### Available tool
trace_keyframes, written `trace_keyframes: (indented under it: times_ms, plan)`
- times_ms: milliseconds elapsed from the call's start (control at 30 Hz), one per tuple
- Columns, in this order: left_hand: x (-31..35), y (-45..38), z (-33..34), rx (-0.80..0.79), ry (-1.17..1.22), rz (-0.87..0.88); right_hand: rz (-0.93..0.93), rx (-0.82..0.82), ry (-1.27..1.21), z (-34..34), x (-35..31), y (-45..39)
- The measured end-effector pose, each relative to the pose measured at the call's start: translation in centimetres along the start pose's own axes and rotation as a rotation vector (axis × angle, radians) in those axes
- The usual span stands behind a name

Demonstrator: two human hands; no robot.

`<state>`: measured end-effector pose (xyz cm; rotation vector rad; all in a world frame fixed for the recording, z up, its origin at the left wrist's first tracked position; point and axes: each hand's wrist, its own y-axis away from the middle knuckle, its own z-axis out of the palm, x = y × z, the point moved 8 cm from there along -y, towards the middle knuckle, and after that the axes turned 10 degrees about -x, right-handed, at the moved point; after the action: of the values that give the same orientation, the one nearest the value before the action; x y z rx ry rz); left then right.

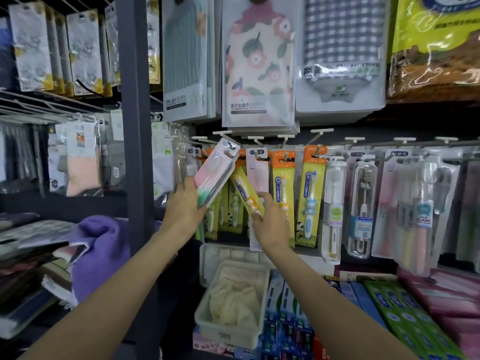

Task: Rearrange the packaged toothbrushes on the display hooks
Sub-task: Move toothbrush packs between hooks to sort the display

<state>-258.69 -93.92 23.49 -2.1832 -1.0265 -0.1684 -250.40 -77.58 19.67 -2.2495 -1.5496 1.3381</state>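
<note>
A row of display hooks ran across the rack, hung with packaged toothbrushes. The left hand gripped a pink-and-green toothbrush pack by its lower end, fingers curled round it, the pack tilted with its top near a hook. Just beside it, the right hand pinched a yellow toothbrush pack, also tilted, in front of the hanging pink pack. Below sat a white plastic bin.

Packaged toothbrushes hang on hooks below towel packs (boxes beneath them).
</note>
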Motion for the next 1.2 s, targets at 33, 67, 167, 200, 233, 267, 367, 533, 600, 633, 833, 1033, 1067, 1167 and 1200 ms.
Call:
trace_keyframes:
  times_ms: [33,67,167,200,233,267,367,533,600,633,833,1033,1067,1167,1200]
  plan:
    - [0.0,0.0,0.0,0.0,-0.006,0.006,0.005,-0.004,-0.015,-0.1,0.1,-0.2]
    - [0.1,0.0,0.0,-0.003,-0.011,0.009,0.008,-0.014,-0.025,-0.1,0.3,-0.3]
    - [0.2,-0.1,0.2,-0.006,-0.028,0.01,-0.012,-0.043,-0.119,0.1,0.2,-0.3]
    - [0.2,-0.1,0.3,-0.003,-0.027,0.012,-0.021,-0.046,-0.158,0.1,0.1,-0.2]
    - [0.2,-0.2,0.4,-0.002,-0.026,0.014,-0.025,-0.047,-0.183,0.1,0.1,-0.1]
    - [0.2,-0.2,0.5,-0.002,-0.026,0.013,-0.023,-0.051,-0.195,0.1,0.1,-0.1]
    - [0.1,-0.1,0.4,-0.004,-0.037,0.006,-0.012,-0.062,-0.207,0.4,0.2,-0.1]
    - [0.1,0.0,-0.2,0.006,-0.11,0.008,0.017,-0.005,-0.246,1.6,0.2,0.3]
    - [0.1,-0.1,-0.3,0.0,-0.133,0.009,0.049,0.024,-0.229,2.2,0.2,0.3]
    - [0.2,-0.1,-0.2,-0.003,-0.139,0.008,0.064,0.044,-0.198,2.3,0.2,0.3]
    - [0.2,-0.1,0.5,-0.013,-0.115,-0.003,0.032,0.147,0.045,0.1,-1.5,-0.2]
    - [0.3,-0.1,1.5,-0.019,-0.085,-0.016,-0.012,0.104,0.001,-1.1,-1.1,0.2]
    - [0.4,0.0,1.6,-0.018,-0.076,-0.023,-0.027,0.088,-0.027,-0.7,-1.1,0.5]
    - [0.6,0.2,2.1,-0.02,-0.033,-0.04,-0.023,0.014,-0.091,0.2,-0.7,0.8]
    - [0.7,0.4,2.3,-0.02,-0.008,-0.047,-0.009,-0.021,-0.117,0.4,-0.4,0.8]
